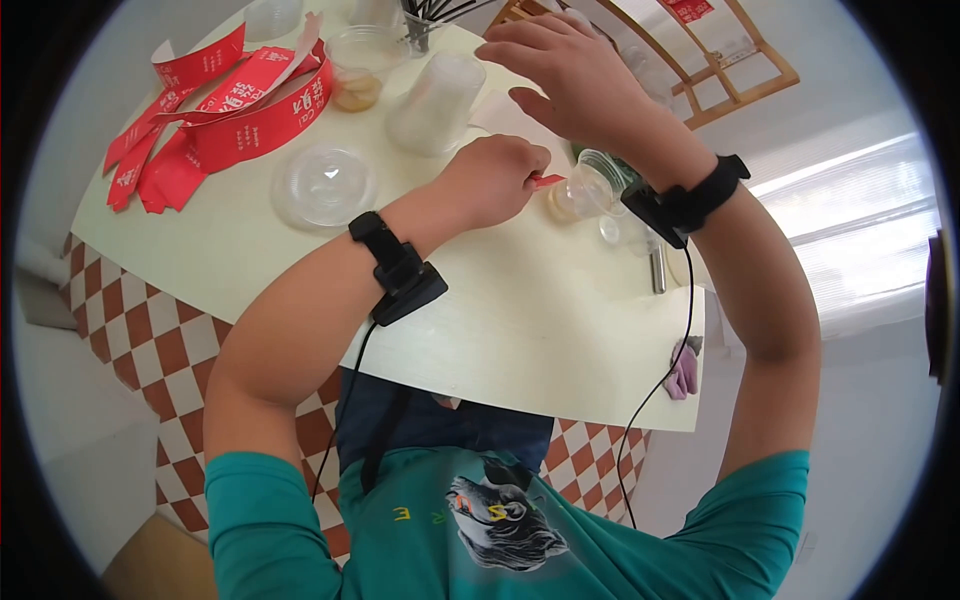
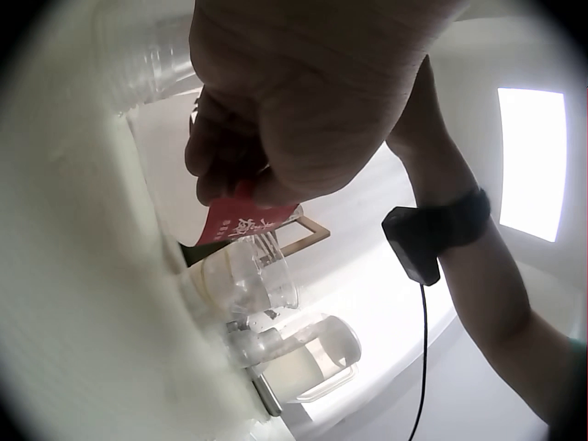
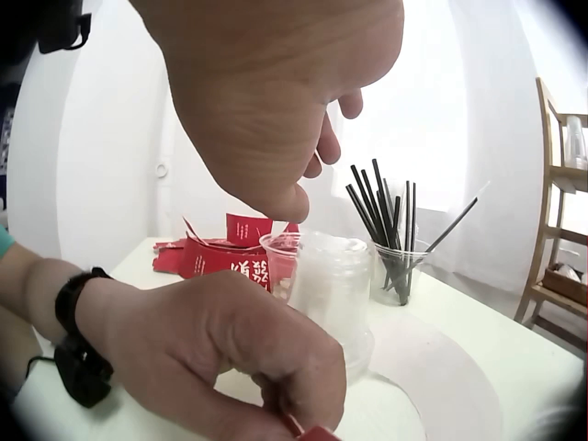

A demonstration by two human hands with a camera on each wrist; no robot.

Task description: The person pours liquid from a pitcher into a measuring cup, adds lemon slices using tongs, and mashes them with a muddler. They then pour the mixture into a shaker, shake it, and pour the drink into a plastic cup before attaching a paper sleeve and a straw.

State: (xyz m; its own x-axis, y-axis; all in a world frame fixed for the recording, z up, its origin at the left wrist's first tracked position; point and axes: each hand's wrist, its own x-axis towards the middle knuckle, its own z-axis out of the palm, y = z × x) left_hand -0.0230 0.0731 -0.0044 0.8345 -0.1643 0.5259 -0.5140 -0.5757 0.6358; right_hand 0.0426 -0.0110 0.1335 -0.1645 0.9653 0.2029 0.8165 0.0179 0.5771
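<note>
My left hand (image 1: 490, 182) pinches a printed red paper strip (image 2: 246, 217) between thumb and fingers, low over the table; most of the strip is hidden by the hand in the head view. Beyond it, my right hand (image 1: 580, 80) is raised with its fingers extended and nothing in its grasp. A stack of clear plastic cups (image 1: 436, 105) stands upside down beside the left hand. Just right of the strip, a clear plastic cup (image 1: 592, 183) lies tilted. A large white paper piece (image 3: 446, 377) lies flat near the cup stack.
Several red printed strips (image 1: 262, 120) are heaped at the table's left. Near them sit a round clear lid (image 1: 325, 188) and a tub (image 1: 355, 90) with pale food. Black straws (image 3: 381, 216) stand in a cup. A metal cylinder (image 1: 658, 270) and purple cloth (image 1: 684, 374) are at right.
</note>
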